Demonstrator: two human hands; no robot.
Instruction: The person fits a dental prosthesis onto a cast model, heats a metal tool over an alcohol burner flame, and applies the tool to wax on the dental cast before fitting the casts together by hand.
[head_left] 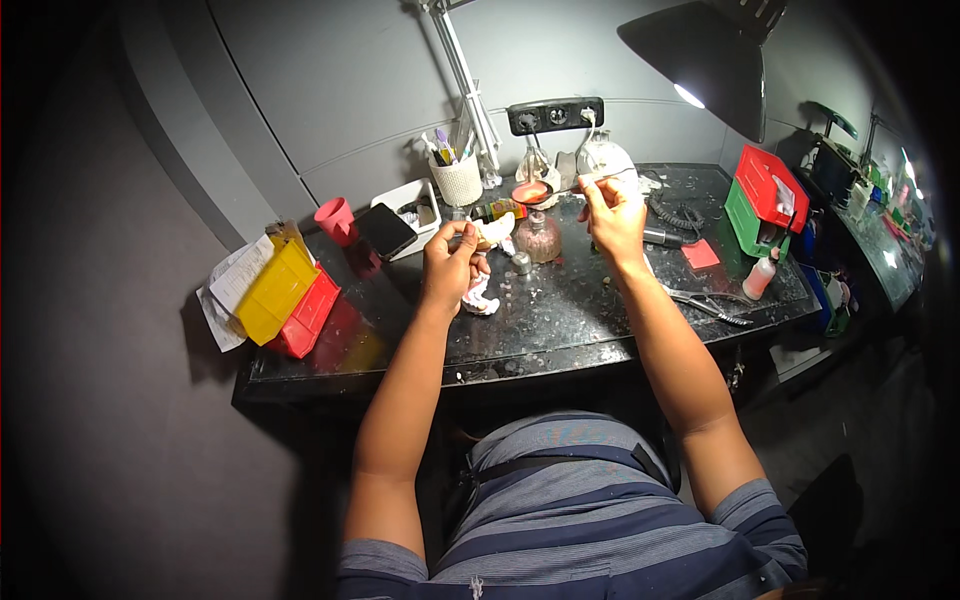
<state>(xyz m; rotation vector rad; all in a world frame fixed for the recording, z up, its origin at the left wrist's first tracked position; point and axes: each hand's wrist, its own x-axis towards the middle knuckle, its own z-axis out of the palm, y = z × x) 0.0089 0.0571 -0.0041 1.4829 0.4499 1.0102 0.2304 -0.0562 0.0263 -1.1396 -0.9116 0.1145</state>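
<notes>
My left hand (455, 265) is closed on a cream, arch-shaped piece that looks like a dental model (495, 231). A crumpled white cloth (481, 298) hangs or lies just below its fingers. My right hand (614, 218) has its thumb and forefinger pinched on a thin tool, mostly too fine to make out. Left of that hand is a small dark-rimmed dish with orange-red content (532, 192), above a round glass burner with pinkish liquid (538, 240). Beside the burner stands a small metal cap (521, 263).
Yellow and red bins (275, 290) with papers stand left, near a pink cup (336, 220), dark phone (386, 231) and brush holder (457, 182). Right are pliers (708, 305), a pink pad (700, 254), a bottle (760, 276) and red-green bins (765, 205). A lamp (700, 60) overhangs.
</notes>
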